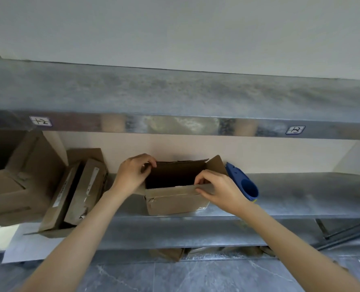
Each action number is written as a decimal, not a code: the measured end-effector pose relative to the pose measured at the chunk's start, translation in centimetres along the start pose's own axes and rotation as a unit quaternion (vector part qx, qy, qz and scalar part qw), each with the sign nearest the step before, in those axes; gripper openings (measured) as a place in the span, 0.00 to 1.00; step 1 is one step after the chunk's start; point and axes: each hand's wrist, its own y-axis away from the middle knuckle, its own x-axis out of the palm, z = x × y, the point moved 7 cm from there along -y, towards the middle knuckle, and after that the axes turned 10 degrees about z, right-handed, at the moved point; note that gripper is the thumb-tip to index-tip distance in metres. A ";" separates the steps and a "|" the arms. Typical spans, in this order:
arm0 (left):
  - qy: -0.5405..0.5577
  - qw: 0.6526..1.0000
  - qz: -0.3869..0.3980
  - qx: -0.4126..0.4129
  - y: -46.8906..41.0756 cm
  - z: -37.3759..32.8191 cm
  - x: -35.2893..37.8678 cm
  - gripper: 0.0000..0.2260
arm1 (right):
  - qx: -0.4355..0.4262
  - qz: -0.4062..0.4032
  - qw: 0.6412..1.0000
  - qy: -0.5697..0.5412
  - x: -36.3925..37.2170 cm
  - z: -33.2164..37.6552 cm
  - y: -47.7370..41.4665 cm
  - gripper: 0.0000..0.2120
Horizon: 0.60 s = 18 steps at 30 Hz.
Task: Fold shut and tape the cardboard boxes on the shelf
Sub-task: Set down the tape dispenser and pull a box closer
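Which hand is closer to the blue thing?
Right. The right hand pinches the box just beside the blue dispenser; the left hand grips its opposite end.

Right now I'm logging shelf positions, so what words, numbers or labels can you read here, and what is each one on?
"1-2" (handwritten, my best reading): left tag on the upper shelf edge.
"1-3" (handwritten, my best reading): right tag, same edge.
Too blurred to read: print on the white strip labels on the side boxes.
No text visible: open box, blue tape dispenser.
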 end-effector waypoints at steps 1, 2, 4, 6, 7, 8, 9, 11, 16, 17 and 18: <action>0.005 1.000 -0.004 -0.001 -0.1 0.0 0.0 0.09 | 0.003 -0.002 1.000 -0.013 0.1 -0.1 0.1 0.05; 0.010 1.000 -0.006 -0.002 -0.2 0.1 0.0 0.09 | 0.005 -0.003 1.000 -0.024 0.2 -0.2 0.2 0.05; 0.018 1.000 -0.004 -0.003 -0.3 0.0 0.0 0.10 | 0.006 -0.006 0.999 -0.040 0.4 -0.3 0.4 0.04; 0.027 1.000 0.003 -0.003 -0.2 -0.1 0.1 0.11 | 0.010 -0.013 0.998 -0.057 0.4 -0.4 0.5 0.03; 0.032 0.999 0.009 -0.005 -0.1 -0.1 0.2 0.11 | 0.015 -0.015 0.998 -0.066 0.4 -0.5 0.4 0.03; 0.035 0.999 0.016 -0.006 0.0 -0.1 0.2 0.11 | 0.021 -0.017 0.997 -0.073 0.3 -0.6 0.3 0.04; 0.037 0.999 0.024 -0.009 0.2 -0.2 0.3 0.11 | 0.025 -0.018 0.996 -0.080 0.2 -0.6 0.2 0.05; 0.043 0.998 0.032 -0.020 0.7 -0.1 0.2 0.12 | 0.031 -0.020 0.994 -0.102 0.0 -0.6 -0.2 0.06; 0.065 0.995 -0.022 -0.066 2.7 0.0 -0.9 0.18 | 0.060 -0.034 0.991 -0.110 -1.5 -1.3 -1.7 0.06; 0.056 0.994 -0.046 -0.084 3.2 0.0 -1.1 0.19 | 0.066 -0.040 0.993 -0.088 -2.0 -1.6 -2.1 0.06; 0.048 0.990 -0.071 -0.111 3.6 0.1 -1.2 0.21 | 0.071 -0.044 0.995 -0.062 -2.4 -2.0 -2.5 0.05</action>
